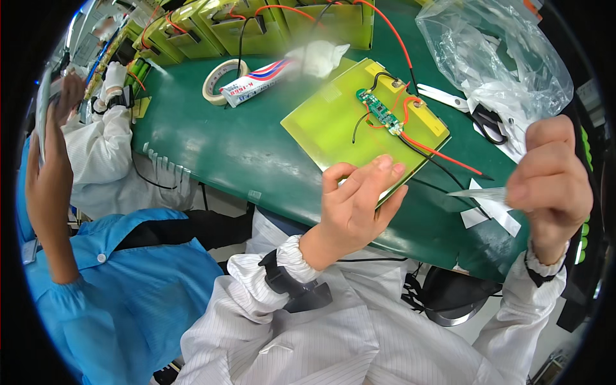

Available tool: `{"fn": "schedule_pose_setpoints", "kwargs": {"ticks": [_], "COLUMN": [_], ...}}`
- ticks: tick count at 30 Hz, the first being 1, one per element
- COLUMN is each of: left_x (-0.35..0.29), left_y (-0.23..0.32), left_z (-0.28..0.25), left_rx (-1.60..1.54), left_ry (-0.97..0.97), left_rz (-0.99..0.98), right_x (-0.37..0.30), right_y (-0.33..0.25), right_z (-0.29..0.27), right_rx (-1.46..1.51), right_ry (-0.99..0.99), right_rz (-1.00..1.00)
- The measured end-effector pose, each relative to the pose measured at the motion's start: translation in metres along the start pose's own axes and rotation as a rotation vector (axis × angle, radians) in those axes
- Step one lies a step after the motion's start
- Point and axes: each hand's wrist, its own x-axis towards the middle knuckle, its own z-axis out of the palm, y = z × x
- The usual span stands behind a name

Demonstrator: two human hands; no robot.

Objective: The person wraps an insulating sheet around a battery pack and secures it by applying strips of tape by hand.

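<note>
A flat yellow-green battery pack (333, 122) lies on the green table (224, 147). A small green circuit board (378, 110) with red and black wires sits on top of it. My left hand (356, 199) grips the pack's near edge, fingers curled over it. My right hand (552, 179) is raised at the right and pinches a thin strip of clear tape (478, 192) that sticks out to the left. Short white tape pieces (491, 212) lie on the table under it.
A roll of tape (218, 78), a red, white and blue tube (256, 80) and scissors (475, 112) lie on the table. A clear plastic bag (494, 51) sits at the back right, more yellow packs (269, 25) at the back. A person in blue (96, 282) stands at left.
</note>
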Motion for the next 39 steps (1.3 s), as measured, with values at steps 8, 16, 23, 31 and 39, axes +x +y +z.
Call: {"fn": "schedule_pose_setpoints", "kwargs": {"ticks": [8,16,23,31,39], "left_x": [-0.002,0.005,0.010,0.011,0.011], "left_y": [-0.003,0.004,0.010,0.009,0.009], "left_z": [0.003,-0.005,-0.009,-0.009,-0.008], "left_rx": [0.043,0.137,0.191,0.236,0.321], "left_ry": [0.023,-0.088,-0.173,-0.206,-0.227], "left_rz": [0.044,-0.002,-0.063,-0.006,0.022], "right_x": [-0.012,-0.026,-0.031,-0.034,-0.032], "right_y": [0.040,0.055,0.070,0.072,0.073], "right_z": [0.051,0.046,0.078,0.082,0.080], "right_rx": [0.264,0.195,0.157,0.146,0.174], "right_ry": [-0.267,-0.076,-0.071,0.020,-0.013], "right_rz": [0.222,0.119,-0.072,0.030,0.124]}}
